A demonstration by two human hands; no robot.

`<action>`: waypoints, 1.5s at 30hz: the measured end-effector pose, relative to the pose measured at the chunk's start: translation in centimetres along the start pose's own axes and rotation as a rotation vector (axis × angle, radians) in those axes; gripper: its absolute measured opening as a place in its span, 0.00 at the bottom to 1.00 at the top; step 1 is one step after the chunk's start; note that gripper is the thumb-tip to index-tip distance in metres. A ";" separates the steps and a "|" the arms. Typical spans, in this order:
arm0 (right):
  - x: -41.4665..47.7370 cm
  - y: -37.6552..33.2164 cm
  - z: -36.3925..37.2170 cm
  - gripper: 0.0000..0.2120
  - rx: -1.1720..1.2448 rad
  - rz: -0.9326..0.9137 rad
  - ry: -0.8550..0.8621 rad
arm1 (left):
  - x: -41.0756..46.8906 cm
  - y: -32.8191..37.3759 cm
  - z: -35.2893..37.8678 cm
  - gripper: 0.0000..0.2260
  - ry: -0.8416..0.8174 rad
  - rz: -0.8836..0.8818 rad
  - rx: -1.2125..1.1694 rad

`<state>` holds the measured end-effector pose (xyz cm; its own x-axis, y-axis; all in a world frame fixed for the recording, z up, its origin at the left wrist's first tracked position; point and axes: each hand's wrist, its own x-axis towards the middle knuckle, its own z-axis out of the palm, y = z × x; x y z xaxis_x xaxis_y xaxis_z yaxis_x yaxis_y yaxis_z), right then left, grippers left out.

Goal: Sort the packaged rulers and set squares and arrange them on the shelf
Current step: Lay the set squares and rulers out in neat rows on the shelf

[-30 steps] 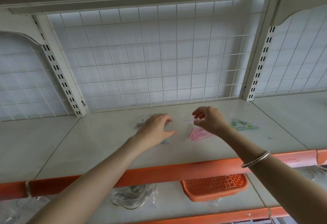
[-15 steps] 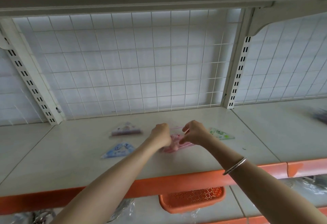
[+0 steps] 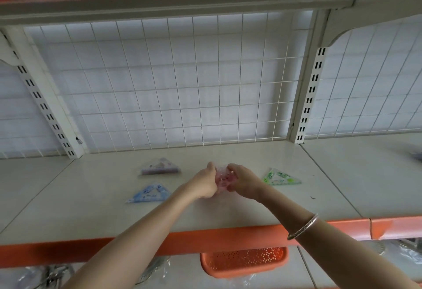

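On my feed the pink packaged set square (image 3: 222,178) shows as a small see-through plastic packet with a pink tint and a crinkled, shiny wrapper; its print is too blurred for me to read. It sits squeezed between the two hands at the middle of the shelf (image 3: 91,211), and I cannot tell whether it touches the board. The left hand (image 3: 204,182) curls round its left side, and the right hand (image 3: 243,180) pinches its right side, so only a narrow strip of pink shows between them. A silver bangle (image 3: 302,226) rings the right wrist. Three more triangular packets lie flat on the shelf: a purple set square (image 3: 159,167) behind and left of the hands, a blue set square (image 3: 149,194) nearer the front and left, and a green set square (image 3: 280,177) just right of the right hand. The board is pale cream with an orange front edge (image 3: 194,242). Behind it stands a white wire grid panel (image 3: 182,83) between slotted white uprights (image 3: 309,96). An orange perforated basket (image 3: 244,262) sits on the level below.
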<state>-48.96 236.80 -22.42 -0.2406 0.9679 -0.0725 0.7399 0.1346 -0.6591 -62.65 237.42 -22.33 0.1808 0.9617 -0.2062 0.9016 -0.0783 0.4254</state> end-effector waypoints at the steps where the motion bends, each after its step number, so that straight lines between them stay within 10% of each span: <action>1: 0.0 0.0 0.1 0.11 -0.020 -0.038 0.006 | 0.0 -0.2 0.1 0.21 -0.003 0.025 -0.022; 13: -0.3 0.0 1.0 0.15 0.120 -0.094 0.060 | -0.2 -1.3 1.1 0.22 0.144 0.153 -0.392; 22: -1.0 1.0 2.0 0.32 -0.017 -0.208 -0.006 | -0.5 -0.8 2.6 0.32 0.175 0.171 -0.194; 27: -0.8 1.0 2.3 0.18 -0.029 -0.173 0.139 | -0.8 -1.6 2.4 0.26 0.197 0.205 -0.306; 32: -0.4 1.4 1.2 0.08 -0.080 -0.184 0.229 | -1.1 -2.6 2.0 0.03 0.339 0.241 -0.157; 45: -0.7 1.4 2.3 0.11 -0.205 -0.259 0.299 | -2.2 -1.7 3.5 0.12 0.489 0.232 0.462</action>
<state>-49.23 235.86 -25.03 -0.2643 0.9116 0.3149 0.7956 0.3906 -0.4631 -63.22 234.55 -25.69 0.2890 0.9058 0.3100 0.9551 -0.2948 -0.0288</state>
